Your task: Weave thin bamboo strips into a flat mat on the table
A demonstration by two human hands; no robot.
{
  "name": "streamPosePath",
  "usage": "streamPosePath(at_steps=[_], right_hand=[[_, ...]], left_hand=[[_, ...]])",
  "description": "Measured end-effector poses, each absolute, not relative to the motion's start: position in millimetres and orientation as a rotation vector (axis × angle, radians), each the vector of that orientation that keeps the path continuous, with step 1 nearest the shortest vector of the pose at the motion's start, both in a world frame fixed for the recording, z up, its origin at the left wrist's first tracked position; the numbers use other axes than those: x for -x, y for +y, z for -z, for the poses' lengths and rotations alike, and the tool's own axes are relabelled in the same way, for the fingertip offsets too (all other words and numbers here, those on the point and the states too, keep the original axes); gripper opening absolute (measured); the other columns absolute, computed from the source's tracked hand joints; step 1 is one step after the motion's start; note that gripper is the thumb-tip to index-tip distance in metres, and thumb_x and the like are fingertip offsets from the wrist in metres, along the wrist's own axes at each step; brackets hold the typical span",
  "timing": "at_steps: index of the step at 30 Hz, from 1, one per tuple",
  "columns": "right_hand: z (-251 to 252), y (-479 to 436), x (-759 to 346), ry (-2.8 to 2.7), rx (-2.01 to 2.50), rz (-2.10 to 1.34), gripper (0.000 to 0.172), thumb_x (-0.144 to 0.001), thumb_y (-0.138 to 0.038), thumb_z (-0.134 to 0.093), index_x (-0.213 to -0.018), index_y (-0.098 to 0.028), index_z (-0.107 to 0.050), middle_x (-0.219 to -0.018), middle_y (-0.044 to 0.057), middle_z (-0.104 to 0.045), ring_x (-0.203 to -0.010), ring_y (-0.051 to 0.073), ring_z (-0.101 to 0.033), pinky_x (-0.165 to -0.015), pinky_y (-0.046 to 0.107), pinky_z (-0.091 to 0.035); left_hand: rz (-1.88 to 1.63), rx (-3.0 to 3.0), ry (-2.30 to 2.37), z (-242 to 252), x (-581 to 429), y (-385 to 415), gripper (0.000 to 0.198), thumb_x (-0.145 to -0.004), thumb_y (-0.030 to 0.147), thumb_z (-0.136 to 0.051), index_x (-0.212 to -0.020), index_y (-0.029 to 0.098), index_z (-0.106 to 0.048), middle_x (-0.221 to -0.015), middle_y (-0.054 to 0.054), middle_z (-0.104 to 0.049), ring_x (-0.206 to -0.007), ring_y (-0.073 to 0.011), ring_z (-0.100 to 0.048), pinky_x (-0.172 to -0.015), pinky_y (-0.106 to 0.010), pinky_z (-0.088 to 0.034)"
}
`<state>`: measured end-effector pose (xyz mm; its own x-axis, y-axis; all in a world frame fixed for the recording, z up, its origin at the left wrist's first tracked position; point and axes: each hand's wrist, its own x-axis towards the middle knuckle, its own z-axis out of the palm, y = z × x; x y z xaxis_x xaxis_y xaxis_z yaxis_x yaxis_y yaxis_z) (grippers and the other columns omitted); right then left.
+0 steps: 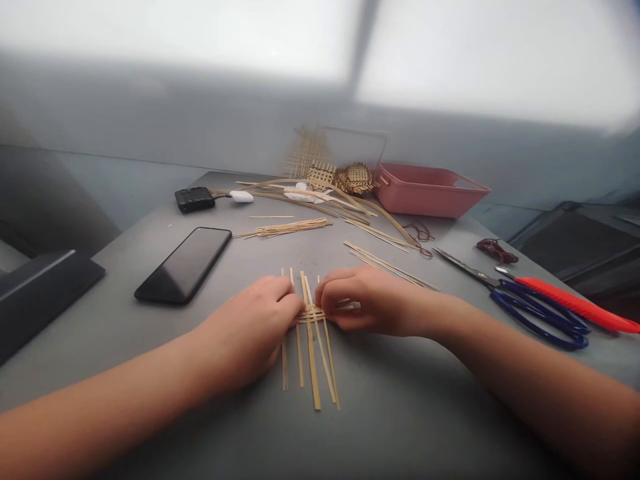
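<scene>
Several thin bamboo strips [313, 360] cross at right angles in a small weave on the table, in front of me. My left hand [255, 320] rests over the left side of the weave, thumb and fingers closed on the crosswise strips. On the right side, my right hand [363, 300] pinches the ends of the crosswise strips between thumb and fingers. The lengthwise strips stick out toward me and away from me between the hands. My fingers hide both sides of the weave.
Beyond my hands lie a bundle of strips [295, 227], woven pieces [357, 178] and a pink basket [430, 190]. A phone [184, 265] and a black case [195, 199] lie left. Scissors [540, 313], a red-handled tool [580, 305] and brown cord [497, 251] are right.
</scene>
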<state>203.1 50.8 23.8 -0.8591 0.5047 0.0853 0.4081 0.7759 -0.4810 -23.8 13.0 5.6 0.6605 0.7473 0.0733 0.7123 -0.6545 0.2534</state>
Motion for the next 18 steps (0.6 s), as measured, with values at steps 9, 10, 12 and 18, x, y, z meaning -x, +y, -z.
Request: streamPosePath(at_steps=[9, 10, 12, 18], right_hand=[[-25.4, 48.7, -201.6, -2.719, 0.773, -0.735, 0.011, -0.083, -0.009, -0.059, -0.079, -0.017, -0.064, -0.081, 0.002, -0.067, -0.070, 0.013, -0.057, -0.066, 0.024, -0.045], [-25.4, 48.0, -200.7, -2.711, 0.788, -0.726, 0.010, -0.083, -0.010, -0.060, -0.079, -0.017, -0.065, -0.080, 0.002, -0.067, -0.069, 0.013, -0.057, -0.065, 0.024, -0.045], [-24.7, 46.8, -198.5, -2.702, 0.810, -0.683, 0.008, -0.083, -0.012, -0.062, -0.080, -0.017, -0.067, -0.080, 0.002, -0.067, -0.068, 0.013, -0.058, -0.064, 0.024, -0.045], [-22.0, 44.7, -193.6, -2.747, 0.787, -0.573, 0.015, -0.088, -0.015, -0.059, -0.080, -0.016, -0.070, -0.085, 0.005, -0.069, -0.071, 0.014, -0.061, -0.066, 0.025, -0.046]], left_hand=[[-0.236, -2.684, 1.184, -6.2, 21.6, 13.2, 0.025, -0.094, 0.014, -0.041, -0.092, 0.013, -0.065, -0.092, -0.010, -0.059, -0.083, -0.0250, -0.055, -0.076, -0.037, -0.047], [-0.245, -2.670, 1.181, -6.9, 21.4, 13.5, 0.024, -0.094, 0.015, -0.041, -0.092, 0.013, -0.065, -0.093, -0.010, -0.059, -0.084, -0.0249, -0.056, -0.077, -0.037, -0.048], [-0.247, -2.649, 1.184, -8.1, 21.2, 13.6, 0.023, -0.095, 0.017, -0.042, -0.091, 0.014, -0.065, -0.093, -0.009, -0.060, -0.084, -0.0245, -0.056, -0.077, -0.037, -0.047], [-0.183, -2.666, 1.272, -8.1, 17.1, 12.8, 0.020, -0.098, 0.020, -0.046, -0.091, 0.016, -0.064, -0.093, -0.007, -0.061, -0.085, -0.0237, -0.057, -0.078, -0.036, -0.048]])
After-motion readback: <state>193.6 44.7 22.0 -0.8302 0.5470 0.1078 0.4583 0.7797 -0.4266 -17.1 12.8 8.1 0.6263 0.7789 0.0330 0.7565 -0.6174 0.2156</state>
